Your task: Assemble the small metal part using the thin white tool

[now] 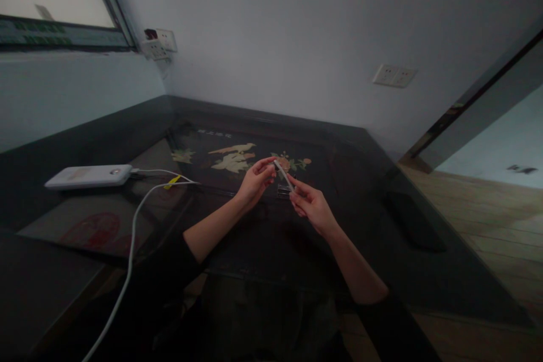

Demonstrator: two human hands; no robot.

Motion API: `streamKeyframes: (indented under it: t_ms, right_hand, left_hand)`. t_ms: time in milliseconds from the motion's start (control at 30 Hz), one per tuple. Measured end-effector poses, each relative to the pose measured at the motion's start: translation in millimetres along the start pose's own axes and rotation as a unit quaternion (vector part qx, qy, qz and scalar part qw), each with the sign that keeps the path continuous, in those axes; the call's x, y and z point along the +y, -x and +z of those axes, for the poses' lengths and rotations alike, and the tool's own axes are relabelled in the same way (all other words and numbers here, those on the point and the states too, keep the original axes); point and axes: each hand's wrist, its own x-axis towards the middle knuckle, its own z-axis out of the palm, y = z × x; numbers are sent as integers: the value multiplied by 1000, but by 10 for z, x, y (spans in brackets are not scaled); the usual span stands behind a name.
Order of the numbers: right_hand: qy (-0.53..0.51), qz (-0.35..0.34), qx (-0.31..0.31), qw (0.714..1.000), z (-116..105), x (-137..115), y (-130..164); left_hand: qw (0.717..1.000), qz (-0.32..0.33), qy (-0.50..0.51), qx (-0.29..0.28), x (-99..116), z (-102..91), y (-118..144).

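Note:
A thin, pale, narrow strip (pixel 284 176) slants between my two hands above the dark table; its exact kind is too small to make out. The fingertips of my left hand (pixel 255 185) pinch close at its upper end. Lower down, my right hand (pixel 313 205) grips the other end between thumb and fingers. Just beneath the strip, partly covered by my right fingers, a small dark object with light edges (pixel 283 192) lies on the tabletop.
The glossy dark table (pixel 263 249) bears a bird-and-flower picture (pixel 233 157). At left lies a white power bank (pixel 91 176) with a white cable (pixel 134 226) trailing toward me. A flat black object (pixel 413 220) rests at right. Wall sockets (pixel 394 76) are behind.

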Motion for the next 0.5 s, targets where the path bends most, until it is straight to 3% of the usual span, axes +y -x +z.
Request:
streamKeyframes:
  t_ms: [300,500]
  right_hand:
    - [117,-23,54,991,-59,5,-37]
    - [97,-18,45,994,-30,-18,-12]
  left_hand:
    - [999,-1,-29,-17,-39,-51,-16]
    - [999,4,-30,-19,-30,-45,-16]
